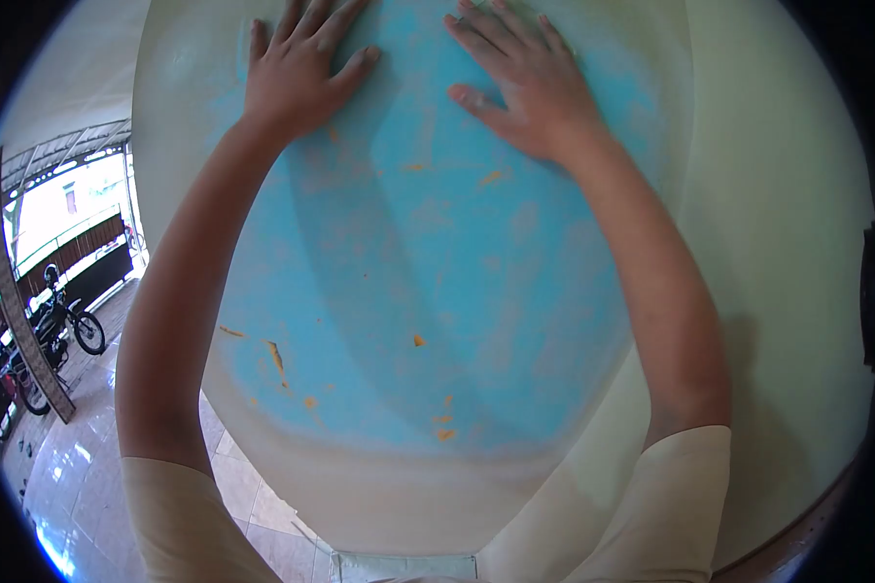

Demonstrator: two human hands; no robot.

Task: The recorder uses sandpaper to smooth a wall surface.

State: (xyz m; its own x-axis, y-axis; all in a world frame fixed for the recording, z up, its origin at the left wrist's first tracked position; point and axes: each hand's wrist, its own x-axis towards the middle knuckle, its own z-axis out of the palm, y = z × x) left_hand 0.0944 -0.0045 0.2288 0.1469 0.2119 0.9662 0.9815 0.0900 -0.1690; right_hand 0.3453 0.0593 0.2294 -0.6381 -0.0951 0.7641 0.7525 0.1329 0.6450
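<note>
My left hand (299,80) lies flat near the top of a large panel or wall surface (437,240), its fingers apart. That surface is pale at its edges, with a broad blue patch and small orange marks and scrapes in it. To the right, my right hand (532,87) rests on the blue patch with spread fingers and holds nothing; whitish residue shows on its thumb. Some fingertips of the left hand are cut off by the top edge of the view. A shadow of my arm falls across the blue area.
Pale wall (765,204) extends at the right. At the left are a stone-clad post (25,313), a parked motorcycle (65,321) and a dark slatted fence (95,244). Glossy floor tiles (95,466) lie below, and a pale ledge (405,567) is at the bottom.
</note>
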